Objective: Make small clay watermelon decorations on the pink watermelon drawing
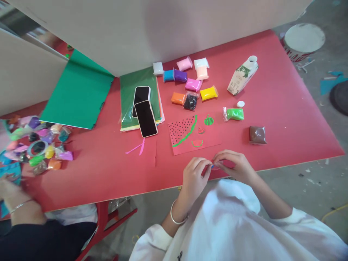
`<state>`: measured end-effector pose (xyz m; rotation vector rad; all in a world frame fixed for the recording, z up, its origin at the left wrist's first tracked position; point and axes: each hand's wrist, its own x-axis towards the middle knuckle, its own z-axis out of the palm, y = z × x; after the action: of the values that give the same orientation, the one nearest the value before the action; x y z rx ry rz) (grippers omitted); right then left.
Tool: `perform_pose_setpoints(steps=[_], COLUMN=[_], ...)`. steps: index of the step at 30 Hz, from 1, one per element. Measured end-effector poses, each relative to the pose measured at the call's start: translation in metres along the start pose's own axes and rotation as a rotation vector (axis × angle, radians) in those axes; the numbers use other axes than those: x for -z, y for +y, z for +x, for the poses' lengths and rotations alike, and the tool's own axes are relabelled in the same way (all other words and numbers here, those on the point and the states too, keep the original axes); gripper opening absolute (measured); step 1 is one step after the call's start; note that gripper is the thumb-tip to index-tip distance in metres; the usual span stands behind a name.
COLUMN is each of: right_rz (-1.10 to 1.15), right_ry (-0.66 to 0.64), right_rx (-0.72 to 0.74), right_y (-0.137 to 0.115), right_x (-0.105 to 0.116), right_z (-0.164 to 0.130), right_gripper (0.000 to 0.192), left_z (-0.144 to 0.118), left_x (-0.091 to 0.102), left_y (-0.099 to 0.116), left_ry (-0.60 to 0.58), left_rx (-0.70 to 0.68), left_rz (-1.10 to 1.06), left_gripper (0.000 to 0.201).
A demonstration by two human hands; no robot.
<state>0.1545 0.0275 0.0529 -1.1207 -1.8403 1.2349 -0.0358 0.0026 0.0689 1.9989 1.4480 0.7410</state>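
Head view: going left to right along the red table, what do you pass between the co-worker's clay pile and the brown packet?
Pile of clay packets → green paper sheet → two phones → watermelon card → green clay packet → brown clay packet. At the near edge, the left hand and right hand pinch a small piece together.

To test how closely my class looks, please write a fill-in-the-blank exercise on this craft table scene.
1. Two phones lie on a stack of paper whose top sheet is ____.
2. The left hand and right hand pinch a small bit of clay at the table's ____ edge.
3. The red card shows a slice of ____.
4. The carton lies with its white cap ____.

Missing words: green; near; watermelon; off
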Motion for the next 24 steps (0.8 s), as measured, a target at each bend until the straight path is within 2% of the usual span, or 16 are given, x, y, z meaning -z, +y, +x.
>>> perform_pose_setpoints(steps=[3,6,8,11,13,15,16,18,20,24], right_rz=[-0.152,-0.364,-0.486,-0.651,-0.777,-0.853,-0.838,-0.724,-0.676,-0.759], right_ry=[0.033,0.198,0.323,0.420,0.485,0.533,0.499,0.308,0.145,0.074], right_rx=[-0.021,-0.089,-0.123,-0.135,-0.105,-0.049,0.002,0.117,0.128,0.067], right_y=[0.004,0.010,0.016,0.023,0.025,0.025,0.025,0.027,0.031,0.043], right_x=[0.007,0.027,0.044,0.061,0.060,0.047,0.037,0.014,-0.008,-0.030], right_z=[-0.001,0.001,0.005,0.016,0.022,0.026,0.026,0.023,0.017,0.010], right_gripper=[0.009,0.010,0.010,0.015,0.026,0.032,0.029,0.025,0.030,0.045], left_z=[-0.004,-0.004,-0.001,0.008,0.014,0.020,0.022,0.025,0.027,0.029], left_x=[-0.005,-0.009,-0.013,-0.019,-0.022,-0.024,-0.024,-0.025,-0.027,-0.029], left_y=[-0.016,-0.037,-0.048,-0.058,-0.061,-0.063,-0.064,-0.066,-0.068,-0.067], left_ry=[0.051,0.109,0.080,0.022,0.003,-0.009,-0.013,-0.015,-0.009,0.010], left_rx=[0.014,0.052,0.040,0.015,0.008,0.007,0.007,0.015,0.026,0.031], left_rz=[0.146,0.407,0.523,0.577,0.566,0.538,0.522,0.498,0.487,0.496], left_gripper=[0.024,0.043,0.050,0.053,0.051,0.048,0.047,0.046,0.046,0.038])
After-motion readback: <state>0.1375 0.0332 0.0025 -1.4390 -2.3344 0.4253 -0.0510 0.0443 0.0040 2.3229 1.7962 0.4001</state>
